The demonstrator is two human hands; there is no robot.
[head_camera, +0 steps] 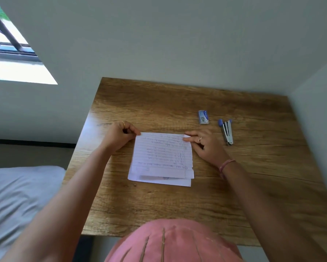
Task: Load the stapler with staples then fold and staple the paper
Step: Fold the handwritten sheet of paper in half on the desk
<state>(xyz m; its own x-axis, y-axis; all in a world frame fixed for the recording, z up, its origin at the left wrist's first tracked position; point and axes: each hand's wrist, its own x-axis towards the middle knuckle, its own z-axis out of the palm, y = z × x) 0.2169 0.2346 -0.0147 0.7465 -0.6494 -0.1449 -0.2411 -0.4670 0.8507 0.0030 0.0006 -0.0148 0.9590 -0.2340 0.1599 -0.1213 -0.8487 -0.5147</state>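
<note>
1. Paper: white, ruled, handwritten in faint ink, lines of writing upside down from the wearer's side. Folded over, far edge a crisp straight line, near edge showing several staggered layers, the lowest sheet sticking out nearest the wearer.
2. Lies flat on the wooden table, roughly at its middle.
3. Left hand at the paper's far left corner, fingers curled, thumb and fingertips pinching that corner. Ring on one finger.
4. Right hand at the paper's far right corner, fingers stretched along the fold edge, fingertips pressed down on the corner; pinch or mere press cannot be told. Ring on one finger, pink band at the wrist.
5. Stapler: silver with blue ends, right of the paper, just beyond the right hand, not touched.
6. Staple box: small, blue and white, right of the paper and farther off, beside the stapler, apart from both hands.
</note>
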